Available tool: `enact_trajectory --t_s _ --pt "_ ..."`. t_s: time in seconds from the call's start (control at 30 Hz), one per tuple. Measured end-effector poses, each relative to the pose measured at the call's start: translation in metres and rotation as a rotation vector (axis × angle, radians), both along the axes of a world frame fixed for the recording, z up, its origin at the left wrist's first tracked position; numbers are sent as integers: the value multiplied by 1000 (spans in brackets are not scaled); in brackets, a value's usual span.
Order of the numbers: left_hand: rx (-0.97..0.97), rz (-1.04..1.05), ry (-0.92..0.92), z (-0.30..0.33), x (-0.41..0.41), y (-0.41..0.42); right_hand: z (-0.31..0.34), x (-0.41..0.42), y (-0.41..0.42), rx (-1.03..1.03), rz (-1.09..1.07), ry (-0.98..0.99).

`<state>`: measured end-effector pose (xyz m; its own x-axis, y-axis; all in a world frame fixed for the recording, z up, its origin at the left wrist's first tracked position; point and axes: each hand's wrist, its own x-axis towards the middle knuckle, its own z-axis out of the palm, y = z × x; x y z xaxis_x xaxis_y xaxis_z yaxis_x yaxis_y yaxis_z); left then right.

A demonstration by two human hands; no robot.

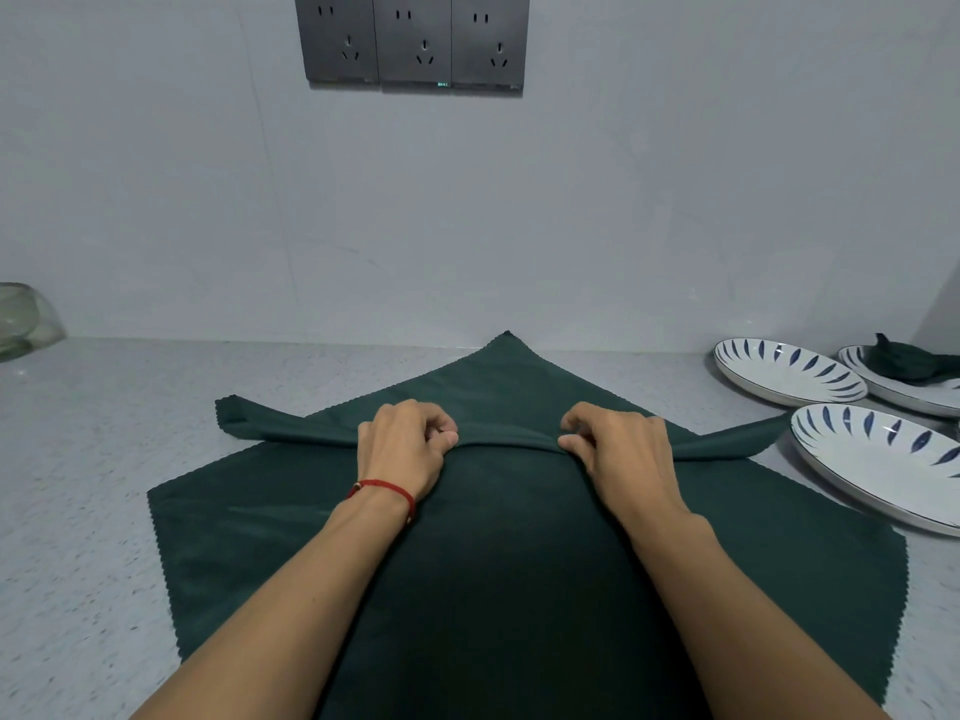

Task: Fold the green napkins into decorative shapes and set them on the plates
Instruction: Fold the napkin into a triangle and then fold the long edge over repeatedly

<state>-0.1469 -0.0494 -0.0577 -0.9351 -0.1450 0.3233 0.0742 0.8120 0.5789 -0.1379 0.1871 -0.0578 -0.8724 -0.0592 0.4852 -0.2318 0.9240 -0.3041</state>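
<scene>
Green napkin (519,563): large dark green cloth with zigzag-cut edges, spread on the grey speckled counter (93,433); far corner points toward the wall; a raised fold runs across its middle from left to right.

Left hand (402,444): fingers curled, thumb and fingertips pinching the raised fold at its left part; a red string bracelet (387,493) sits on the wrist.

Right hand (618,444): fingers curled likewise, pinching the same fold at its right part; the two hands lie near each other, with a short stretch of taut fold between them.

Plates: three white plates with blue leaf marks, on the counter to the right of the napkin; near plate (878,470) just beside the napkin's right corner; middle plate (784,371) farther back; far plate (904,392) at the right edge of view, partly cut off.

Folded napkin (906,361): a second dark green cloth, bunched into a shape, resting in the far plate; its form is too small to tell.

Glass bowl (26,319): clear, greenish, at the left edge against the wall.

Sockets (413,41): three dark grey wall outlets in a row, above the counter.
</scene>
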Motion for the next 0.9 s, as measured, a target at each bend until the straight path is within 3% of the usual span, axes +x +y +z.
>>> enact_trajectory --t_s 0.1,0.33,0.63,0.9 --pt "51 23 11 1 1 -1 2 0 1 86 -16 -42" --pt "-203 -134 -6 8 6 -18 6 7 21 271 68 -164" --pt "-376 -262 59 15 22 -27 7 27 33 398 115 -45" --pt "-199 -358 46 7 103 -37 8 100 53 288 244 -140"
